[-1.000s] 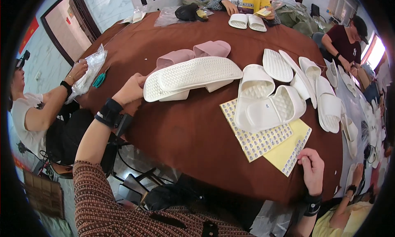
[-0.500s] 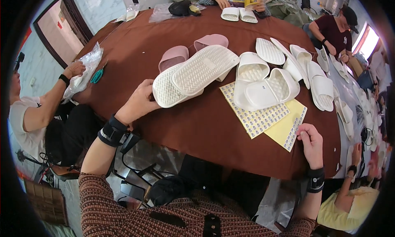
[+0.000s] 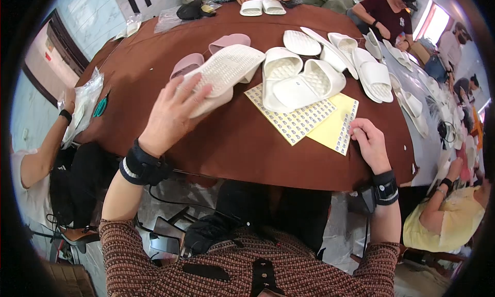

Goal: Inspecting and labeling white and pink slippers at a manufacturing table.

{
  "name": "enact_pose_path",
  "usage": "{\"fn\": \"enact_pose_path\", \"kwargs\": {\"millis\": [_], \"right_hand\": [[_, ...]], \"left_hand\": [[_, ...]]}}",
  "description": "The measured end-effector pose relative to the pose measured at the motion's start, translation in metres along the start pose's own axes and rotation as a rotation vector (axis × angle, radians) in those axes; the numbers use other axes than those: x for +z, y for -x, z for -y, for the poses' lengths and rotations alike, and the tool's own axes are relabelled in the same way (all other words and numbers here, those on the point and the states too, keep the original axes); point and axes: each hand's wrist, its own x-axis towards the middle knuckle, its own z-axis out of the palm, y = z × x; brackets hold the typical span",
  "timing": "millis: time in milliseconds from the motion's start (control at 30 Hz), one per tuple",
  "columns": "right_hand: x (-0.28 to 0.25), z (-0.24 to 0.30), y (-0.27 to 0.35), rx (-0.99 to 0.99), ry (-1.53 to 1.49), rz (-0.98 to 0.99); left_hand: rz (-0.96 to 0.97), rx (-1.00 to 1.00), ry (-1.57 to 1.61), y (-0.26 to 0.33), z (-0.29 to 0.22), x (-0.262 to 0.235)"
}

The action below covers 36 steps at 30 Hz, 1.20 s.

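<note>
A white slipper [image 3: 234, 65] lies sole up in front of me, on top of another white slipper [image 3: 216, 104] that is mostly covered. My left hand [image 3: 172, 114] grips its heel end, with the fingers over the patterned sole and the thumb hidden. To the right, my right hand [image 3: 370, 140] is pinched together at the edge of a yellow sticker sheet [image 3: 330, 127]. Whatever its fingertips hold is too small to make out. A second sticker sheet [image 3: 289, 127] overlaps the first. A pair of white slippers [image 3: 304, 88] rests partly on the sheets.
Pink slippers [image 3: 229, 42] sit behind the white ones on the brown tablecloth [image 3: 232, 147]. More white slippers [image 3: 371, 73] lie to the right. Teal scissors [image 3: 101, 106] are at the left, near a co-worker's plastic bag [image 3: 85, 104]. Other people sit around the table.
My left hand has come over the slipper's sole from its heel edge, and the slipper has tilted. My right hand stays pinched by the sheet. The whole view has shifted.
</note>
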Motion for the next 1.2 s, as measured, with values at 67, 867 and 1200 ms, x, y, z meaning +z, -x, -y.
{"fn": "enact_pose_path", "kwargs": {"millis": [67,867,1200], "right_hand": [[0.0,-0.002,0.001,0.015,-0.015,-0.01],[0.035,0.089,0.014,0.008,-0.907,-0.012],[0.0,0.065,0.005,0.103,-0.956,-0.241]], "left_hand": [[-0.106,-0.033,0.067,-0.003,0.0,0.0],[-0.241,-0.876,1.858,0.043,-0.1,-0.044],[-0.32,-1.011,1.684,0.055,-0.057,-0.045]]}}
